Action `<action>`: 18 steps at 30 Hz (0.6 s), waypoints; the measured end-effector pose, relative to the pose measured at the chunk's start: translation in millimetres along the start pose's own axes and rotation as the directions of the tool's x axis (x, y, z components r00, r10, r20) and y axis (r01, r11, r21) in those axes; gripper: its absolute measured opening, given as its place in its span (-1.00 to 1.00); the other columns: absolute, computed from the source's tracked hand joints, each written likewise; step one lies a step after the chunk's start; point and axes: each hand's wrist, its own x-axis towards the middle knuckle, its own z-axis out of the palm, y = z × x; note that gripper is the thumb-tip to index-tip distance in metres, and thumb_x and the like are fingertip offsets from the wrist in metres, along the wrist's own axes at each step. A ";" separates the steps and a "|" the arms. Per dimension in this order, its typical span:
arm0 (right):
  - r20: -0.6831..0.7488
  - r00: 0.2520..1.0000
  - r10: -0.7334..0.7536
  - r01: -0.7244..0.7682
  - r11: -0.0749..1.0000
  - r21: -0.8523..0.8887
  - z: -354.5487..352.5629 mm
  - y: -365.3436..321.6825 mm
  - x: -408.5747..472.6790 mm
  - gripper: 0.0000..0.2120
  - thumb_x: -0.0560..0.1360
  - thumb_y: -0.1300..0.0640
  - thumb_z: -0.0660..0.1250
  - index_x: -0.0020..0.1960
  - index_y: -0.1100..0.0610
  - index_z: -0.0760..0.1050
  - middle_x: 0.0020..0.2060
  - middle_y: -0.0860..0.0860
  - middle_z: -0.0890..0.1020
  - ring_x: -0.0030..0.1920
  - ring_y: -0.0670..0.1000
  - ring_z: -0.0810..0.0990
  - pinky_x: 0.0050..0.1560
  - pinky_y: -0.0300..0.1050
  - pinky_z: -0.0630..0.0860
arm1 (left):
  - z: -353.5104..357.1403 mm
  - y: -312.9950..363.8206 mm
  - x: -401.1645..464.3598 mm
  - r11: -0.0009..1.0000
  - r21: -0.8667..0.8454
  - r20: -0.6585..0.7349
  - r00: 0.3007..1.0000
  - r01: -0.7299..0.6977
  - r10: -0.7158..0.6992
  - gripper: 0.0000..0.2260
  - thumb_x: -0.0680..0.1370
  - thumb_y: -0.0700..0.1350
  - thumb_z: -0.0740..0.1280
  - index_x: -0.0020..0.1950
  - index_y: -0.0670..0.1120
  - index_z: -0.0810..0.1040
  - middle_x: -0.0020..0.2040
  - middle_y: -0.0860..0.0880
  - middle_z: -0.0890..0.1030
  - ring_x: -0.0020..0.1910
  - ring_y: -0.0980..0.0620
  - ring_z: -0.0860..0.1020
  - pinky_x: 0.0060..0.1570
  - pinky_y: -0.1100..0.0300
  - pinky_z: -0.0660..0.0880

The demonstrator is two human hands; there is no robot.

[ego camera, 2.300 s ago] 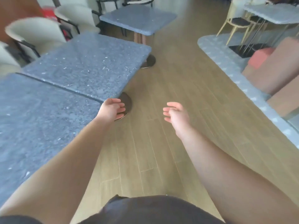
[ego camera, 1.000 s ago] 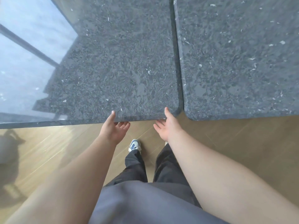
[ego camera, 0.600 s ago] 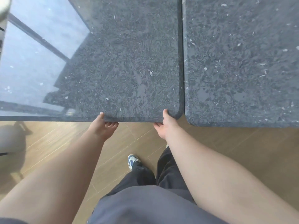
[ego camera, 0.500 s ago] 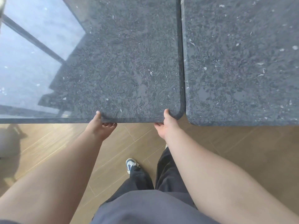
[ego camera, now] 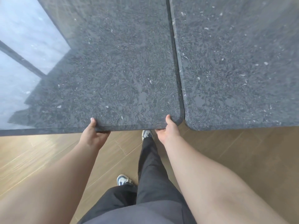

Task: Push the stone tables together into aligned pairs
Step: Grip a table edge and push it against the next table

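Both hands clamp the near edge of the left stone table (ego camera: 113, 70), thumbs on top and fingers curled out of sight beneath. Left hand (ego camera: 93, 135) grips at about 7 o'clock from the slab's middle; right hand (ego camera: 168, 129) grips at 5 o'clock, just beside the rounded corner. That wide, two-point hold probably lets the person steer the heavy top without twisting it. Right stone table (ego camera: 234, 62) lies at 3 o'clock, separated by a thin dark seam. Its near edge sits slightly closer to the person than the left table's, so the pair looks joined but not quite flush. Wooden floor (ego camera: 242, 156) shows below.
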 end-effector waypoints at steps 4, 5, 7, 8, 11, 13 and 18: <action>0.019 1.000 -0.002 0.003 1.000 -0.020 -4.0 -0.7 0.8 -0.53 0.60 0.06 0.34 0.44 0.22 0.37 0.29 0.22 0.57 0.29 0.22 0.56 0.36 0.26 0.45 | -0.5 -4.6 -0.6 0.999 0.010 -0.016 0.999 -0.051 0.052 -0.70 0.58 -0.02 0.40 0.26 -0.11 0.55 0.18 -0.15 0.66 0.14 -0.16 0.65 0.17 -0.18 0.55; 0.030 1.000 0.008 -0.007 1.000 -0.023 -5.0 -2.1 2.1 -0.54 0.61 0.06 0.33 0.44 0.23 0.36 0.30 0.23 0.56 0.30 0.23 0.55 0.36 0.27 0.44 | -0.8 -5.9 -0.1 0.997 0.013 -0.023 0.997 -0.071 0.071 -0.71 0.58 -0.03 0.40 0.25 -0.12 0.55 0.17 -0.15 0.67 0.13 -0.16 0.65 0.16 -0.17 0.56; 0.044 0.999 0.025 -0.023 0.999 -0.043 -4.9 -6.1 2.6 -0.54 0.61 0.06 0.32 0.44 0.23 0.36 0.32 0.23 0.54 0.32 0.24 0.53 0.38 0.27 0.41 | 0.6 -7.2 0.1 0.996 0.026 -0.025 0.996 -0.087 0.088 -0.72 0.58 -0.02 0.41 0.23 -0.12 0.55 0.15 -0.14 0.67 0.11 -0.15 0.66 0.07 -0.17 0.59; 0.041 0.999 0.032 -0.030 0.998 -0.052 -5.2 -7.6 3.4 -0.53 0.61 0.05 0.32 0.44 0.24 0.35 0.33 0.23 0.53 0.33 0.24 0.52 0.40 0.27 0.39 | 2.0 -7.0 0.1 0.996 0.038 -0.031 0.996 -0.087 0.088 -0.73 0.58 -0.02 0.42 0.22 -0.11 0.56 0.14 -0.13 0.68 0.10 -0.15 0.66 0.06 -0.16 0.59; 0.046 0.997 0.056 -0.053 0.996 -0.072 -7.1 -9.9 3.9 -0.51 0.60 0.06 0.33 0.45 0.25 0.36 0.33 0.24 0.53 0.32 0.24 0.53 0.40 0.25 0.40 | 6.8 -6.3 -4.2 0.992 0.090 -0.081 0.992 -0.084 0.092 -0.77 0.58 -0.01 0.41 0.14 -0.12 0.56 0.07 -0.10 0.68 0.04 -0.11 0.66 0.17 -0.10 0.56; 0.043 0.997 0.063 -0.059 0.994 -0.092 -9.0 -9.9 5.4 -0.48 0.58 0.05 0.36 0.45 0.24 0.35 0.31 0.23 0.54 0.30 0.23 0.54 0.39 0.25 0.41 | 8.2 -6.5 -6.0 0.990 0.119 -0.104 0.990 -0.079 0.092 -0.78 0.59 -0.01 0.41 0.12 -0.12 0.56 0.04 -0.09 0.68 0.00 -0.10 0.66 0.15 -0.08 0.56; 0.061 0.997 0.056 -0.048 0.991 -0.128 -13.4 -14.2 5.4 -0.48 0.56 0.06 0.39 0.43 0.23 0.35 0.28 0.22 0.55 0.22 0.20 0.58 0.27 0.13 0.50 | 6.4 -6.7 -10.0 0.987 0.142 -0.097 0.991 -0.073 0.087 -0.77 0.57 -0.03 0.42 0.14 -0.12 0.55 0.04 -0.08 0.68 0.04 -0.09 0.65 0.04 -0.08 0.55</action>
